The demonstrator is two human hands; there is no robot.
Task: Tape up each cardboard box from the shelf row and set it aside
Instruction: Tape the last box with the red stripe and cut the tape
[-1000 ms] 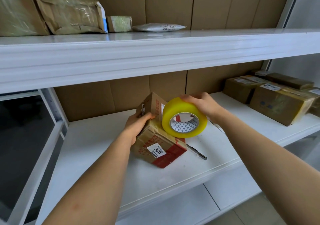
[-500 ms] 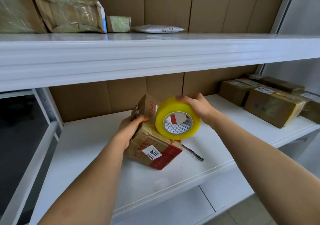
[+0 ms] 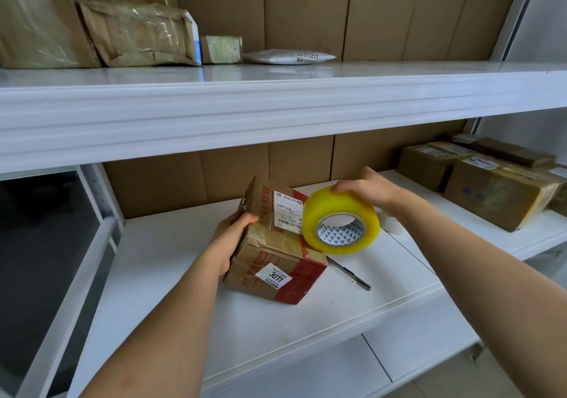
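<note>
1. On the upper shelf [image 3: 276,97], at the far left, wrapped parcels [image 3: 92,29] are stacked; beside them a small greenish packet [image 3: 221,49] and a flat white pouch [image 3: 288,57] are laid.
2. The left hand [image 3: 228,241] is curled around the left edge of the cardboard box [image 3: 273,262], thumb on top; the box is kept tilted on the lower shelf [image 3: 168,275], one flap raised at its rear.
3. The roll of yellow tape [image 3: 340,221] is gripped from above by the right hand [image 3: 365,190]; its lower edge is seen touching the box's top right corner; its core is turned toward the camera.
4. A dark pen-like tool [image 3: 349,273] is laid on the shelf just right of the box; its kind cannot be told.
5. At the far right, taped boxes [image 3: 491,195] are set together, well apart from the hands.
</note>
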